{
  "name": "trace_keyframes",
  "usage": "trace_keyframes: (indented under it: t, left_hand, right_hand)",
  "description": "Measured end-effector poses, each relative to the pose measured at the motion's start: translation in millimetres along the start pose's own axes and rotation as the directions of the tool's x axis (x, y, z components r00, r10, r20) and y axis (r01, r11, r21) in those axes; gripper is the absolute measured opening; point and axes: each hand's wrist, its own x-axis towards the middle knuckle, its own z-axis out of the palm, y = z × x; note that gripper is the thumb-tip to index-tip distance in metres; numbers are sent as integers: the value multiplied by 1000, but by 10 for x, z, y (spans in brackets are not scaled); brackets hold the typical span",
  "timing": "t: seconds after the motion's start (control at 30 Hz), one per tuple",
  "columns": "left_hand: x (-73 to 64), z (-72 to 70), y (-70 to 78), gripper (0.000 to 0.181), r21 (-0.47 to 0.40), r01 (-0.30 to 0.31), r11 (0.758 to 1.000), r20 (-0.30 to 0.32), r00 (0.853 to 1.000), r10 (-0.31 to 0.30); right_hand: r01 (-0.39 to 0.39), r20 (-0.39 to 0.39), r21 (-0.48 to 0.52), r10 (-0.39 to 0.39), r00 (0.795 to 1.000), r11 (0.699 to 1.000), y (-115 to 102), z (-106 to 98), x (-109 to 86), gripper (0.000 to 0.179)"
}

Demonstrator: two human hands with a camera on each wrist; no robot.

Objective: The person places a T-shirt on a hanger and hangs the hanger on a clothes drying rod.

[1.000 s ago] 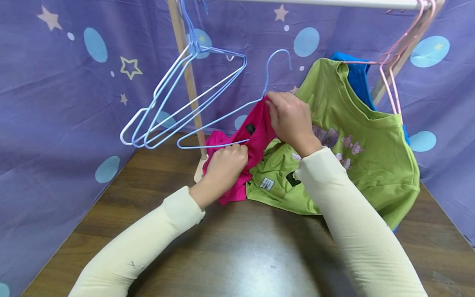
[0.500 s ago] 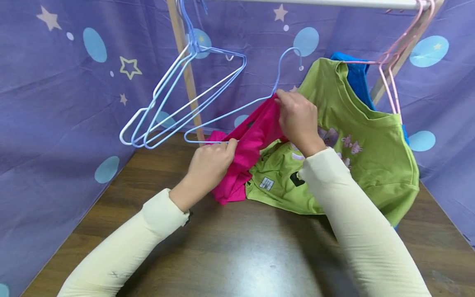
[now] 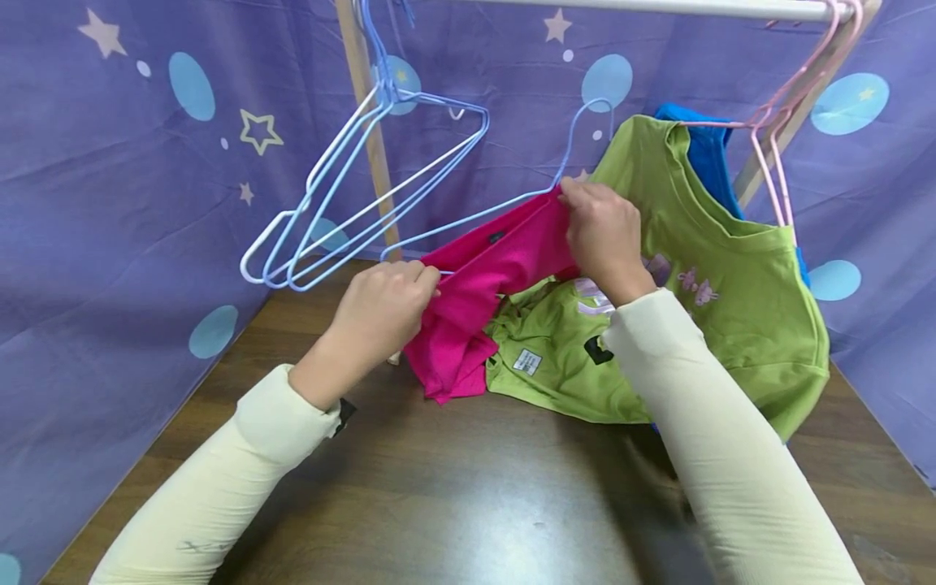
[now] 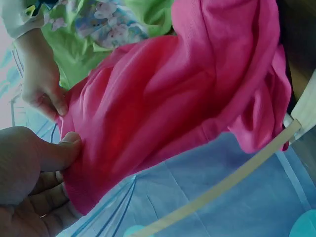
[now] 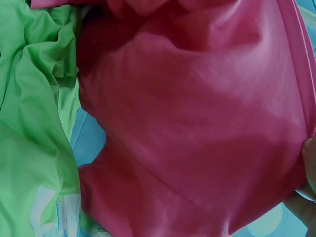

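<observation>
My left hand (image 3: pixel 373 313) pinches one edge of a pink garment (image 3: pixel 504 268), thumb on top and fingers beneath in the left wrist view. The other end of that edge is gripped by my right hand (image 3: pixel 603 236), right at the neck of a light-blue wire hanger (image 3: pixel 569 150). The hanger's hook stands up above the right hand. Its left arm runs bare over the garment's edge, while its right part is hidden by cloth and hand. A dark label (image 3: pixel 496 237) shows inside the opening stretched between my hands. Lower down, the pink cloth hangs in folds towards the table.
Several blue and white hangers (image 3: pixel 322 187) hang from the rack at left. A green T-shirt (image 3: pixel 717 211) and a blue garment (image 3: pixel 708 158) hang on pink hangers at right. Another green garment (image 3: pixel 556 374) lies behind the pink one on the wooden table (image 3: pixel 468 504).
My left hand has moved left and slightly up, drawing the pink garment's edge out over the hanger's lower left corner. My right hand and the hanger have shifted right, so the opening is stretched wider.
</observation>
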Motion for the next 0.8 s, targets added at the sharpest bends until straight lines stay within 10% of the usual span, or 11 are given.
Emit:
trace_keyframes:
  t: [0.8]
  left_hand:
    - [69, -233, -226, 9, -330, 3, 944, 29, 1000, 7]
  right_hand:
    - [58, 106, -14, -56, 993, 998, 262, -60, 14, 20]
